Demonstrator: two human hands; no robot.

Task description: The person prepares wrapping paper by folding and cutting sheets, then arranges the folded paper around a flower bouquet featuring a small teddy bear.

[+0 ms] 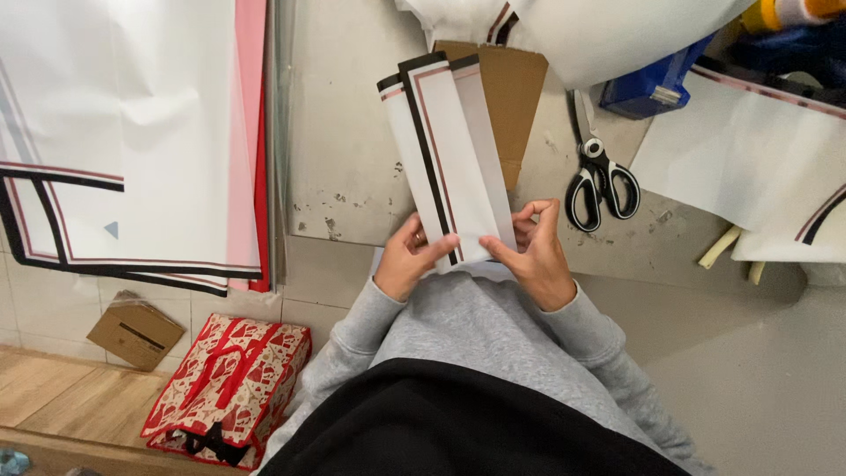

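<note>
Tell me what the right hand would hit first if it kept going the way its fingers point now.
The right hand points up and left, its fingers already on the folded white paper with black and red edging. That paper comes first; beyond it probably the left hand, though depth is unclear.

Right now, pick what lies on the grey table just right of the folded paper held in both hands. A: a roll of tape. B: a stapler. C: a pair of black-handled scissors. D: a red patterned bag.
C: a pair of black-handled scissors lies on the grey table just right of the folded paper that the left hand and right hand hold.
</note>
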